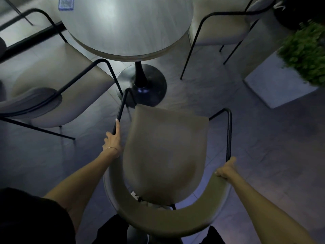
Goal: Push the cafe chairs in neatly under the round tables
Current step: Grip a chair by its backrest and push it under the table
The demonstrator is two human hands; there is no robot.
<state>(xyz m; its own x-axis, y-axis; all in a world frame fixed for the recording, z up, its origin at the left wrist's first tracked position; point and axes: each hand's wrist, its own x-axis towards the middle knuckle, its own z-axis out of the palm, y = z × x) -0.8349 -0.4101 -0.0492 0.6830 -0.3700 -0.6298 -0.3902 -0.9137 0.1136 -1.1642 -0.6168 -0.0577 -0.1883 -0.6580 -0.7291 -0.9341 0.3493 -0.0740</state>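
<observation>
A: In front of the round desk, one chair out in the aisle, seat facing the pedestal base. Both hands on its black arm rails.

B: How is each grip set?

A: Left hand wrapped narrow round the left rail, fingers closed on the tube, one finger lying up along it. Right hand closed where the right rail meets the curved backrest. Thumb shows; the fingers are hidden behind the backrest.

B: Why hold it there?

A: My reading: a hand on each side steers the chair straight, so the seat goes in square rather than swinging. The rails are the only firm handles within reach from behind.

B: Where's the chair against the hands?

A: Seat lies between the two hands and ahead of them, front edge pointing at the desk. Left hand is further forward than the right. Front edge sits near the pedestal base but not under the top yet, as far as I can judge.

B: Anything near?

A: A second chair at left, partly tucked, its leg close to the left rail. A third chair at the far right. A plant well apart on the right. Tight on the left side; a clash of legs looks possible.
</observation>
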